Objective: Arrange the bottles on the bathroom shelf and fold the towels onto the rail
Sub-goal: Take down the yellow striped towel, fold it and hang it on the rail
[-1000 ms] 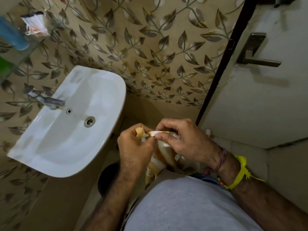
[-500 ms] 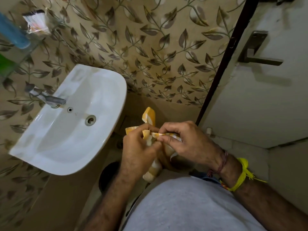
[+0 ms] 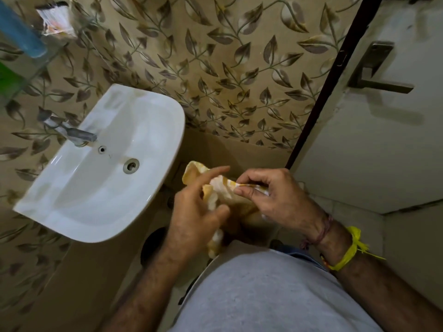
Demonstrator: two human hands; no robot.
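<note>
towel bunched between two hands beside the sink

the towel (image 3: 221, 188), yellow-orange with white bands, is held in the air in front of the person's waist, just right of the white sink (image 3: 100, 168) and below the leaf-patterned wall (image 3: 227, 63). most of the cloth is crumpled and covered by the hands, so its full size and how far it is folded cannot be made out; a lower end hangs behind the left wrist and is lost in shadow.

the right hand (image 3: 275, 197) is closed on the towel, pinching a thin edge between thumb and fingertips. the left hand (image 3: 199, 216) is partly spread, its forefinger stretched out over the cloth and its thumb against the bunched fabric; whether it truly grips the towel cannot be told, since the palm side is hidden and the hand is blurred.

at the top left a glass shelf (image 3: 48, 61) is cut by the frame edge. on it a blue bottle (image 3: 21, 34) and something green (image 3: 9, 77) show only in part, and a small white packet (image 3: 57, 20) is too blurred to read. a tap (image 3: 72, 133) juts over the basin. on the right stands a pale door (image 3: 371, 152) with a metal handle (image 3: 376, 70). no towel rail is seen. the grey shirt (image 3: 275, 295) fills the bottom and hides the floor under the hands.
</note>
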